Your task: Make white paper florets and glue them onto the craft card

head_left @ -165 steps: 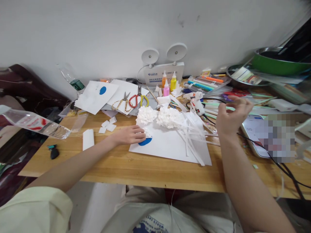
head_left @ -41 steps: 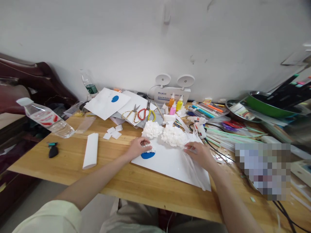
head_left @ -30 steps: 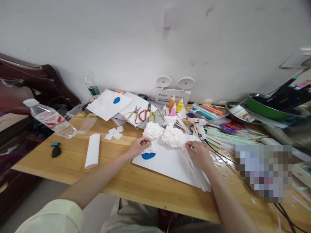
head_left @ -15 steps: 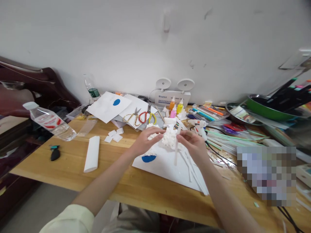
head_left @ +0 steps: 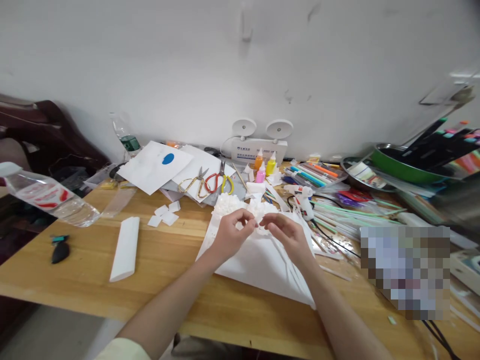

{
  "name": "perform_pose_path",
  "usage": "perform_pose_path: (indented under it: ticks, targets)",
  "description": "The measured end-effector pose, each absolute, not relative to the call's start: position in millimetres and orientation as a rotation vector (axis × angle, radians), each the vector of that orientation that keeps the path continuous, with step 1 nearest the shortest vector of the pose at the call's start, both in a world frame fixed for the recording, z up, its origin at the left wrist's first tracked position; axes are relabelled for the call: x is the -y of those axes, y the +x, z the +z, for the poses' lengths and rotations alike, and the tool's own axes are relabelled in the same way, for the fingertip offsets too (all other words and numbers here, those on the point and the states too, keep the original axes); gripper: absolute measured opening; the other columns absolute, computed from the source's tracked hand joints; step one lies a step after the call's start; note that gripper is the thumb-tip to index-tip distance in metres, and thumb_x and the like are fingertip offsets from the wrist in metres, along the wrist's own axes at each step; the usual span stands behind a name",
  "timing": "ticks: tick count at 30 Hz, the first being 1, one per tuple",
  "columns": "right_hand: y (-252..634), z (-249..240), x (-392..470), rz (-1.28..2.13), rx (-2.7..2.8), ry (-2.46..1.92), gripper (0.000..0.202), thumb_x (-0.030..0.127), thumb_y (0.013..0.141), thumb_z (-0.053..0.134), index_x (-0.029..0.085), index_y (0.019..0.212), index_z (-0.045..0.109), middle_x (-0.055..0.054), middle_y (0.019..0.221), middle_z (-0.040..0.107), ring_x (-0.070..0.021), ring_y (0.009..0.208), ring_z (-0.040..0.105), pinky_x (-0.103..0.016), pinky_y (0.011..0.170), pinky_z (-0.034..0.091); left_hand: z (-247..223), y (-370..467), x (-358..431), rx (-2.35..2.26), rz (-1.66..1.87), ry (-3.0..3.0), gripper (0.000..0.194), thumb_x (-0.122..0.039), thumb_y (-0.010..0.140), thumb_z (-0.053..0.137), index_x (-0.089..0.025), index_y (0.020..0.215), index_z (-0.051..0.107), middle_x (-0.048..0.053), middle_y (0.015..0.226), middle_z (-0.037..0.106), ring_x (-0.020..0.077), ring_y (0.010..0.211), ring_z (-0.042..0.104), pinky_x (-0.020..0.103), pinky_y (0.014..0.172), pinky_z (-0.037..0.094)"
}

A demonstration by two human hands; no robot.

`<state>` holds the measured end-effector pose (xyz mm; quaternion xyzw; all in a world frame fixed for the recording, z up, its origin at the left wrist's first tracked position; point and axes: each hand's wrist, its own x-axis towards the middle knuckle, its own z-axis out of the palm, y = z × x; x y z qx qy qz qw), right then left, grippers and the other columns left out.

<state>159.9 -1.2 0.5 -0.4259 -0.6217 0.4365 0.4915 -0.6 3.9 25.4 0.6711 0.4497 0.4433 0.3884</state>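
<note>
My left hand (head_left: 234, 232) is closed in a pinch, thumb and forefinger meeting over a white sheet of paper (head_left: 251, 270). A tiny pale bit shows at its fingertips, too small to name. Facing it, almost touching, my right hand (head_left: 288, 235) has its fingers curled with the thumb close to the forefinger; what they hold is hidden. Just behind the hands lie clumps of crinkled white paper pieces (head_left: 227, 204). Thin white paper strips (head_left: 287, 262) rest on the sheet beside my right wrist.
A glue gun (head_left: 302, 200) with a black cord lies right of the hands. Behind are scissors (head_left: 195, 182), small paint bottles (head_left: 260, 172) and papers (head_left: 150, 167). Leftward lie a folded white paper (head_left: 125, 247), paper squares (head_left: 165, 214) and a water bottle (head_left: 48, 195).
My hands have drawn together and lowered slightly. The white strip upright in my right fingers no longer shows there. The blue oval by my left hand is out of sight. The view has shifted right.
</note>
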Motion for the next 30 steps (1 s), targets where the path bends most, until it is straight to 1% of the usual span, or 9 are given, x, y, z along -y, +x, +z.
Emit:
perform_pose_path:
  ticks: [2, 5, 8, 12, 15, 20, 24, 28, 30]
  targets:
    - [163.4, 0.5, 2.3, 1.064, 1.551, -1.057, 0.024, 0.036, 0.076, 0.055, 0.021, 0.094, 0.059, -0.005, 0.087, 0.063, -0.0168, 0.076, 0.058, -0.030, 0.070, 0.046, 26.2, -4.9, -1.0, -1.196, 1.008, 1.782, 0.010, -0.018, 0.072, 0.048, -0.017, 0.064, 0.053, -0.002, 0.060, 0.053, 0.0105, 0.059, 0.048, 0.022, 0.057, 0.039]
    - [163.0, 1.0, 4.5, 1.033, 1.639, -1.128, 0.017, 0.035, 0.075, 0.056, 0.019, 0.080, 0.062, -0.004, 0.076, 0.062, -0.0161, 0.070, 0.056, -0.030, 0.068, 0.045, 24.9, -8.2, 2.3, -1.228, 0.890, 1.842, 0.008, -0.018, 0.071, 0.048, -0.017, 0.064, 0.053, -0.003, 0.057, 0.049, 0.0100, 0.056, 0.045, 0.021, 0.053, 0.036]
    - [158.9, -0.6, 7.4, 1.034, 1.671, -1.127, 0.015, 0.033, 0.076, 0.054, 0.019, 0.074, 0.060, -0.003, 0.070, 0.060, -0.0149, 0.065, 0.052, -0.029, 0.064, 0.044, 23.3, -8.0, 4.8, -1.183, 0.826, 1.817, 0.008, -0.022, 0.073, 0.049, -0.018, 0.070, 0.055, -0.003, 0.057, 0.048, 0.0101, 0.055, 0.044, 0.020, 0.053, 0.037]
    - [155.6, -5.1, 9.4, 1.026, 1.607, -1.107, 0.013, 0.030, 0.076, 0.054, 0.019, 0.073, 0.058, -0.002, 0.068, 0.058, -0.0147, 0.065, 0.052, -0.028, 0.063, 0.044, 23.1, -7.5, 6.4, -1.133, 0.807, 1.746, 0.013, -0.030, 0.075, 0.051, -0.018, 0.075, 0.057, -0.003, 0.057, 0.047, 0.0079, 0.050, 0.038, 0.019, 0.046, 0.032]
    - [155.5, -7.0, 9.0, 1.033, 1.582, -1.101, 0.012, 0.030, 0.075, 0.056, 0.018, 0.074, 0.058, -0.002, 0.070, 0.058, -0.0148, 0.066, 0.052, -0.028, 0.063, 0.044, 23.1, -8.1, 6.4, -1.127, 0.818, 1.755, 0.013, -0.028, 0.075, 0.052, -0.018, 0.073, 0.059, -0.002, 0.062, 0.052, 0.0085, 0.055, 0.042, 0.018, 0.048, 0.033]
    - [154.7, -9.1, 7.9, 1.041, 1.590, -1.137, 0.014, 0.030, 0.076, 0.054, 0.017, 0.070, 0.057, -0.002, 0.066, 0.056, -0.0137, 0.063, 0.050, -0.027, 0.062, 0.042, 23.3, -8.3, 5.8, -1.174, 0.812, 1.782, 0.014, -0.028, 0.074, 0.052, -0.017, 0.076, 0.061, -0.001, 0.063, 0.057, 0.0095, 0.058, 0.049, 0.018, 0.051, 0.037]
    - [154.1, -14.0, 6.8, 1.056, 1.532, -1.146, 0.015, 0.032, 0.075, 0.056, 0.017, 0.070, 0.057, -0.002, 0.067, 0.057, -0.0136, 0.064, 0.051, -0.027, 0.061, 0.042, 23.1, -7.2, 4.9, -1.159, 0.835, 1.715, 0.016, -0.027, 0.076, 0.052, -0.017, 0.079, 0.063, 0.001, 0.075, 0.064, 0.0115, 0.070, 0.056, 0.017, 0.059, 0.041]
    - [154.8, -16.2, 4.4, 1.203, 1.434, -1.134, 0.018, 0.035, 0.072, 0.059, 0.017, 0.075, 0.060, -0.003, 0.070, 0.059, -0.0129, 0.063, 0.051, -0.026, 0.060, 0.043, 20.7, -6.3, 3.7, -1.198, 0.854, 1.673, 0.017, -0.025, 0.077, 0.050, -0.015, 0.075, 0.064, 0.002, 0.074, 0.065, 0.0122, 0.071, 0.057, 0.017, 0.060, 0.043]
    - [155.1, -15.9, 3.2, 1.289, 1.404, -1.128, 0.020, 0.036, 0.071, 0.060, 0.017, 0.075, 0.060, -0.002, 0.068, 0.058, -0.0120, 0.061, 0.051, -0.025, 0.058, 0.042, 18.7, -6.4, 3.3, -1.214, 0.864, 1.660, 0.016, -0.024, 0.076, 0.051, -0.015, 0.074, 0.063, 0.002, 0.072, 0.065, 0.0121, 0.070, 0.057, 0.016, 0.059, 0.043]
